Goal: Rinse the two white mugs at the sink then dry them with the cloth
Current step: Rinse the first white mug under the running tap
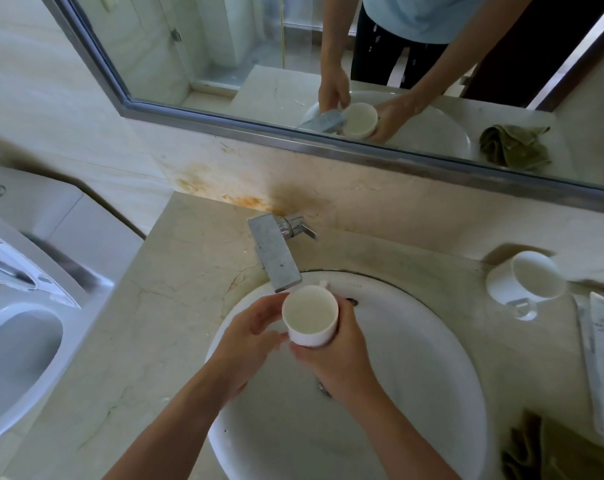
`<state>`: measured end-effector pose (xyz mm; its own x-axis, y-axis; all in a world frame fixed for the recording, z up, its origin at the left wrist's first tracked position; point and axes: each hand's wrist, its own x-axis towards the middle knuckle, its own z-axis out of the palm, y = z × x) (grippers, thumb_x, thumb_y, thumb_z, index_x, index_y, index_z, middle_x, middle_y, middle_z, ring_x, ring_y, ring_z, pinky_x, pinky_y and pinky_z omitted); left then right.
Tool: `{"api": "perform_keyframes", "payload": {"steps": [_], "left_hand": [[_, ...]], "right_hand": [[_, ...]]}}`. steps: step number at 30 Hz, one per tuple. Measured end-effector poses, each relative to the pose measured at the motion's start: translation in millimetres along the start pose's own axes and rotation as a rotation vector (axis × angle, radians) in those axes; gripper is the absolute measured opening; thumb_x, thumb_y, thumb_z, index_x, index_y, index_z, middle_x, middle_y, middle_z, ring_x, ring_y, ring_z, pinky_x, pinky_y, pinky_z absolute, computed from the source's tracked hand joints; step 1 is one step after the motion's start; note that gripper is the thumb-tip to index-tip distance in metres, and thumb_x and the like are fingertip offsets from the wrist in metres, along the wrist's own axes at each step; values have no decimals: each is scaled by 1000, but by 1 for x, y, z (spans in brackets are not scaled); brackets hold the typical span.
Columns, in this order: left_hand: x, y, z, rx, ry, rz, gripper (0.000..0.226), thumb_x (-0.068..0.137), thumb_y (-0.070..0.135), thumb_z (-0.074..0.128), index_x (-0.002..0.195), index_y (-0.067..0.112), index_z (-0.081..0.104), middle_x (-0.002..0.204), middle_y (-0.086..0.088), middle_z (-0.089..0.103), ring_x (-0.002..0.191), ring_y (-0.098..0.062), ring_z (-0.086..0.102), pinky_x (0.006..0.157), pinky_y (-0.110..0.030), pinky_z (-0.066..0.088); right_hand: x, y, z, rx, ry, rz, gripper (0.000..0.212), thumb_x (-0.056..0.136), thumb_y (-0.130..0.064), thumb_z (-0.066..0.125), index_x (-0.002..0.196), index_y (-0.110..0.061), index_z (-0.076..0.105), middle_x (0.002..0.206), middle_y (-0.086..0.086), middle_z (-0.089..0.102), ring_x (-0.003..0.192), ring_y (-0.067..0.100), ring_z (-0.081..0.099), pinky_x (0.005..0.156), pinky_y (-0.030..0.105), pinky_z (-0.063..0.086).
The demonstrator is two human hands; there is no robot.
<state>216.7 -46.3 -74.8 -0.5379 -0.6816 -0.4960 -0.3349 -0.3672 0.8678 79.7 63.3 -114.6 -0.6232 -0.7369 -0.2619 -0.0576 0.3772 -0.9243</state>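
One mug (310, 315) gripped by L hand (248, 341) + R hand (342, 362) by tap (276, 258); 2nd mug (529, 282) on counter (176, 306).

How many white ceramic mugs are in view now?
2. One white ceramic mug held in the right hand over the white sink; the other on the marble counter, far right.

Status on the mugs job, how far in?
Nothing looks finished yet. In hand: one white mug, gripped by the right hand with the left hand on its side, just below the faucet over the sink; no water stream visible. Left: the second mug stands on the counter, and the green cloth lies untouched, so drying remains.
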Motion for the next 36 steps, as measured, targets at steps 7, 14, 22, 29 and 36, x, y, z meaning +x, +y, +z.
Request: {"api": "perform_keyframes", "payload": {"steps": [7, 14, 22, 29, 36], "left_hand": [[11, 17, -3, 73, -39, -51, 58, 87, -25, 45, 121, 8, 78, 122, -3, 81, 122, -19, 73, 100, -41, 59], [0, 3, 3, 244, -127, -238, 33, 105, 2, 52, 120, 18, 76, 119, 0, 80, 111, -14, 77, 102, -43, 62], [3, 4, 5, 70, 37, -254, 24, 105, 12, 57, 119, 16, 76, 114, -4, 82, 109, -21, 78, 99, -47, 63], [8, 11, -6, 41, 75, -248, 28, 106, 9, 53, 121, 18, 75, 108, -8, 84, 100, -25, 81, 84, -38, 65], [13, 18, -13, -13, 58, -221, 26, 105, 6, 56, 119, 17, 75, 106, -8, 84, 91, -24, 83, 73, -27, 63]], "right_hand": [[9, -20, -38, 31, -93, -10, 89, 64, -16, 100, 135, -41, 52, 121, -29, 65, 113, -6, 64, 84, 14, 57], [-10, -4, -62, 56, -120, 238, 79, 71, -18, 96, 136, -37, 55, 128, -12, 70, 112, 8, 70, 83, 29, 65], [9, -45, -29, 634, -403, 877, 55, 96, -44, 72, 128, 0, 61, 107, 31, 72, 83, 41, 71, 99, 68, 57], [43, -61, -20, 557, -534, 908, 67, 95, -52, 68, 136, 0, 60, 111, 27, 71, 80, 36, 69, 88, 58, 64], [63, -62, -19, 503, -609, 895, 66, 92, -51, 71, 133, -2, 61, 105, 27, 70, 69, 33, 71, 86, 54, 65]]}}
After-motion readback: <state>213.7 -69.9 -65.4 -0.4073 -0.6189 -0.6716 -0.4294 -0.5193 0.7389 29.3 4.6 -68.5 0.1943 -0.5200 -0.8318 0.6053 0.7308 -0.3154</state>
